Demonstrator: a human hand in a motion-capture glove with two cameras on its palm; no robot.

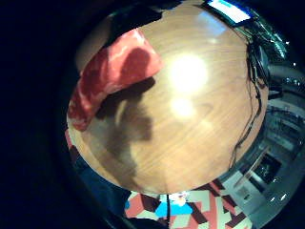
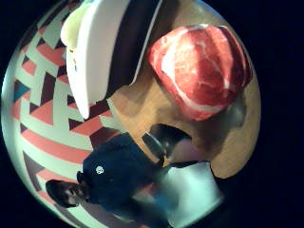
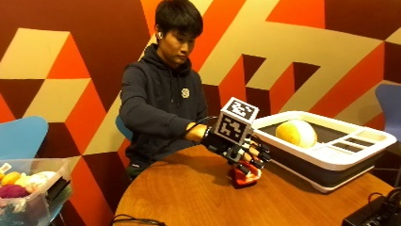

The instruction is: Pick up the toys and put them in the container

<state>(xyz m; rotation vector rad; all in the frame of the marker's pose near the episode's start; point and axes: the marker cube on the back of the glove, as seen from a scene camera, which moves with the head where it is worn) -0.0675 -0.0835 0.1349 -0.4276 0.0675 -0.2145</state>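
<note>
My grip [image 3: 245,153] curls around the red meat toy [image 3: 243,175] just above the worktop [image 3: 188,197], beside the container [image 3: 325,157]; a yellow ball [image 3: 296,133] is already inside, so this toy is left to drop in

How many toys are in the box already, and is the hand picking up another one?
One toy looks done: a yellow ball already sits in the white container. In hand now is a red toy steak; the gloved right hand is over it on the wooden table, fingers curled down onto it. It is not in the container yet. No other loose toys show on the table.
</note>
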